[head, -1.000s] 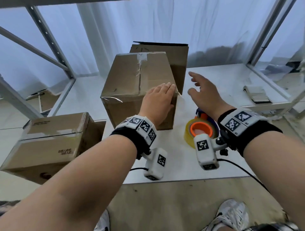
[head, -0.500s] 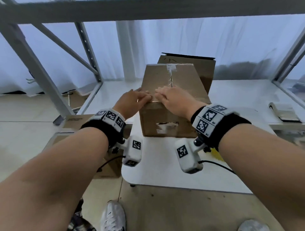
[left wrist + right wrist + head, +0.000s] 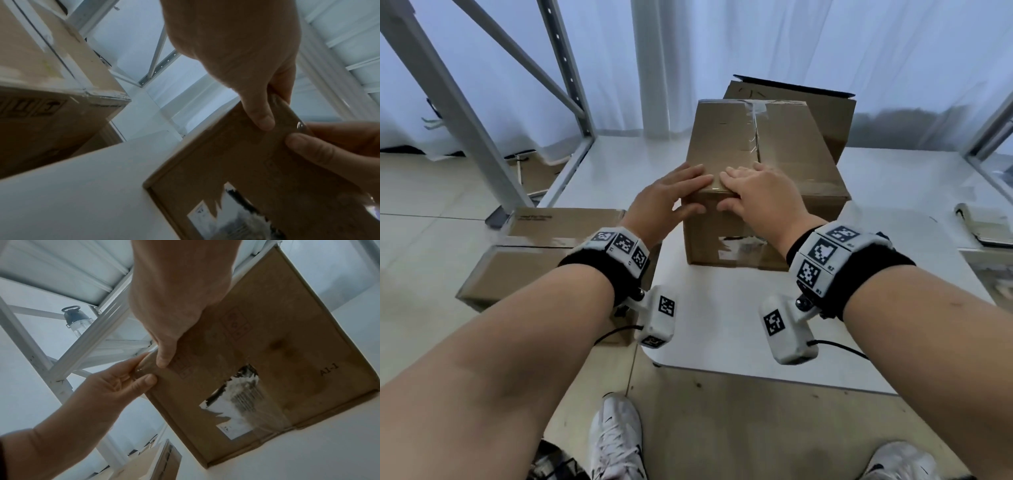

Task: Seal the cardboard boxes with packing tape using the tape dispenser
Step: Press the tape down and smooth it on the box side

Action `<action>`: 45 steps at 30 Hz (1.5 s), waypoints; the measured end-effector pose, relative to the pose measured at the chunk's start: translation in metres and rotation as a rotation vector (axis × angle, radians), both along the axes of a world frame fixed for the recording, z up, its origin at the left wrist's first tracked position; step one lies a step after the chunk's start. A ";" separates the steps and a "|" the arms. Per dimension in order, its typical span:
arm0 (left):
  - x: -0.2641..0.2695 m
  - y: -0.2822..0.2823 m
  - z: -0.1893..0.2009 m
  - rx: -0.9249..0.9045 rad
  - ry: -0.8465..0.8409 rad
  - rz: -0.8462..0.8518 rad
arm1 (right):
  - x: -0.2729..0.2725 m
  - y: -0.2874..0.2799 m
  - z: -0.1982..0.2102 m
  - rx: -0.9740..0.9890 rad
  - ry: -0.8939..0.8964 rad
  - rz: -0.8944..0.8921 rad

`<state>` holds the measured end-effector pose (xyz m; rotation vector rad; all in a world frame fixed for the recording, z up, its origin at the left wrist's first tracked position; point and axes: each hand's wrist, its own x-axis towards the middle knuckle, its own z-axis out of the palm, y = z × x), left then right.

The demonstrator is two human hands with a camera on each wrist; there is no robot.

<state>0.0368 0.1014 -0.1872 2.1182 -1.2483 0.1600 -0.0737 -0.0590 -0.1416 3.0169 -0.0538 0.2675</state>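
A brown cardboard box (image 3: 784, 150) stands on the white table (image 3: 722, 325), its top flaps closed along a taped centre seam. My left hand (image 3: 674, 192) and right hand (image 3: 760, 188) lie side by side on its near top edge, fingers flat on the top. Both thumbs press the front face, where a glossy strip of clear tape (image 3: 714, 187) folds over the edge. The left wrist view shows my left thumb (image 3: 261, 116) and the right thumb (image 3: 308, 149) on that face. A torn label (image 3: 232, 404) is on the front. The tape dispenser is out of sight.
A second box (image 3: 835, 113) with a raised flap stands right behind the first. A taped box (image 3: 544, 250) sits lower at the left, beside the table. Grey rack posts (image 3: 458, 113) rise at the left. A notebook (image 3: 983, 226) lies at the far right.
One second ago my right hand hovered above the orange tape dispenser and my left rested on the box's corner. Both hands now press together on the near top edge; the dispenser has left view.
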 end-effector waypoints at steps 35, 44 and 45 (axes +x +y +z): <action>-0.001 -0.033 0.029 0.506 -0.406 0.063 | -0.002 -0.040 0.016 0.046 0.080 0.086; -0.012 -0.055 0.033 0.331 -0.228 0.059 | -0.024 -0.057 0.025 0.241 0.025 0.034; -0.009 -0.053 0.032 0.346 -0.254 0.046 | -0.028 -0.059 0.026 0.243 0.020 0.029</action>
